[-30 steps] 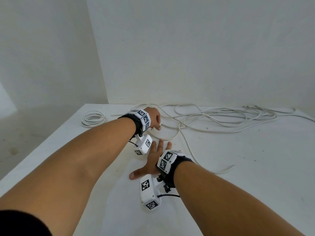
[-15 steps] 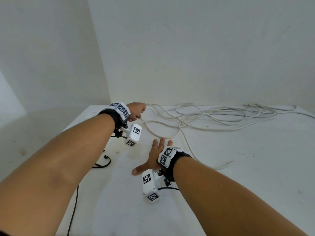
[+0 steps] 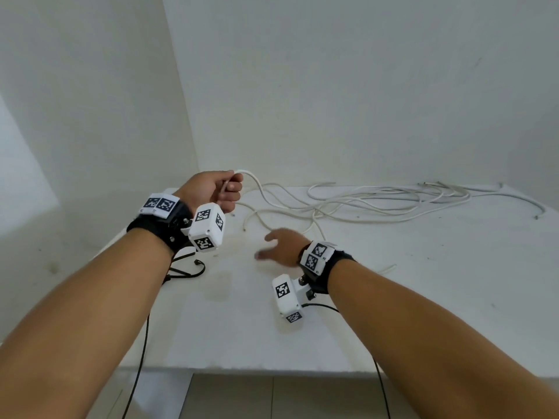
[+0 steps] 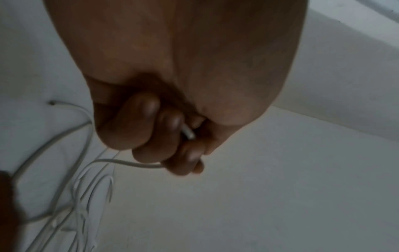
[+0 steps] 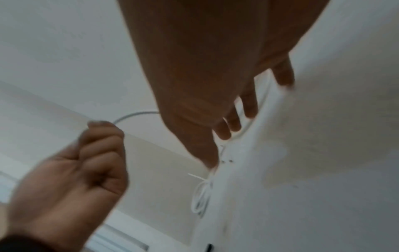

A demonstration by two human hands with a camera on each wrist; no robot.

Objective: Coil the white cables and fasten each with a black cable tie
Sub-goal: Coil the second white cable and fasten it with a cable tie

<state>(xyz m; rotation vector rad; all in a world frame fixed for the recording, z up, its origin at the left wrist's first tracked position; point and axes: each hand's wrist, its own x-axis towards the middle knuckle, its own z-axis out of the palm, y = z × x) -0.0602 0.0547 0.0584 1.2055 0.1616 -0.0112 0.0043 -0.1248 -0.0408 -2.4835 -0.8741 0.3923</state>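
White cable (image 3: 348,207) is sprawling loose over the surface (image 3: 438,282) beyond both hands. Left hand (image 3: 211,190) is gripping one cable end, lifted. Right hand (image 3: 282,246) is hovering with fingers spread, empty. Coiling seems barely started; no black tie is showing.

Two bare forearms reach forward from the bottom corners of the head view, each with a black wrist strap carrying a white marker-covered camera block. The left hand (image 3: 211,189) is raised at about ten o'clock, fingers (image 4: 138,122) curled into a fist that pinches a thin white cable (image 3: 257,181). The right hand (image 3: 282,246), lower and near centre, is blurred, palm down, with fingers (image 5: 248,105) straight and spread, pointing toward eleven o'clock.
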